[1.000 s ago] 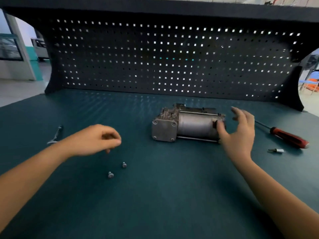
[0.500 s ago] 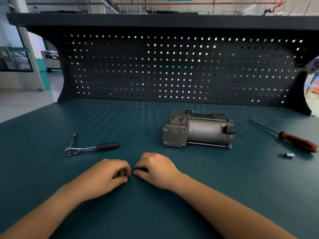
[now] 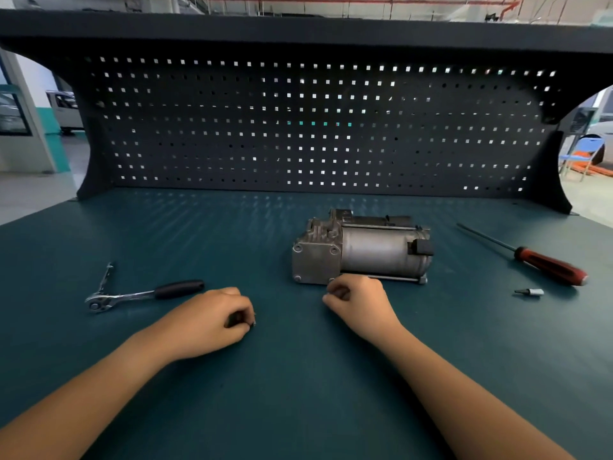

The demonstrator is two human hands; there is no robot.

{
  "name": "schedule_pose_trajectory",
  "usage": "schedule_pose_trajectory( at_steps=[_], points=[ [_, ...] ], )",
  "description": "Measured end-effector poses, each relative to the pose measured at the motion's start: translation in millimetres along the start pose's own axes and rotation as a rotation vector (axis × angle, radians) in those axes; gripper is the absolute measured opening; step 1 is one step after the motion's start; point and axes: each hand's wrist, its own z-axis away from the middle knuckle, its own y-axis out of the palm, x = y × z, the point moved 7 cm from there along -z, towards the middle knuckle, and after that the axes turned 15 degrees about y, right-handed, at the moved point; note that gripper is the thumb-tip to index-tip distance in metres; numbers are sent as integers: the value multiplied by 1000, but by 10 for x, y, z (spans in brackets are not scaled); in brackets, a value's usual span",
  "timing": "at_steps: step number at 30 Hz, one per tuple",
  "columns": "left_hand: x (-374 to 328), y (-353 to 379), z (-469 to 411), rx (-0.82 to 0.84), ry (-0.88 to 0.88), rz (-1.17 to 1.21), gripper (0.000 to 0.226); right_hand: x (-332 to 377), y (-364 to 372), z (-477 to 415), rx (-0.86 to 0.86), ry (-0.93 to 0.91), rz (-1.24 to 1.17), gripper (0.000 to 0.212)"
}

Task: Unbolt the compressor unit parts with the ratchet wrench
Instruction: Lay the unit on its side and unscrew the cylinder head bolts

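Note:
The grey metal compressor unit (image 3: pixel 365 250) lies on its side at the middle of the green bench, its square end plate facing left. My right hand (image 3: pixel 360 305) is just in front of that plate's lower corner, fingers curled, with a small bolt barely showing at the fingertips. My left hand (image 3: pixel 209 322) rests on the bench further left and pinches another small bolt (image 3: pixel 253 323) between thumb and fingers. The ratchet wrench (image 3: pixel 139 295), with a black handle, lies untouched to the left of my left hand.
A red-handled screwdriver (image 3: pixel 544 265) and a small loose bit (image 3: pixel 530 292) lie at the right of the bench. A dark pegboard (image 3: pixel 305 127) walls off the back. An extension bar (image 3: pixel 106 277) lies by the ratchet's head.
Both hands came together over the two loose bolts on the bench and have now parted. The bolts no longer lie on the bench. My right hand moved toward the compressor.

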Motion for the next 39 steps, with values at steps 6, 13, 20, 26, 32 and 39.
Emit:
schedule_pose_trajectory(
  at_steps=[6,13,20,26,32,39],
  points=[
    [-51,4,-140,-23,-6,-22,20,-52,38,-6,32,32,-37,11],
    [-20,50,-285,39,13,4,7,-65,43,-26,8,16,57,14],
    [94,-181,-500,-466,-160,385,22,-56,22,-33,-85,14,163,29],
    [145,-114,-638,-857,-290,1074,9,155,-114,119,-327,-117,23,31],
    [67,-67,-680,-788,-209,871,23,237,-15,196,-249,-141,-56,28],
    [87,6,-732,-770,-219,788,25,165,-35,146,-218,-97,-111,24]
  ],
)
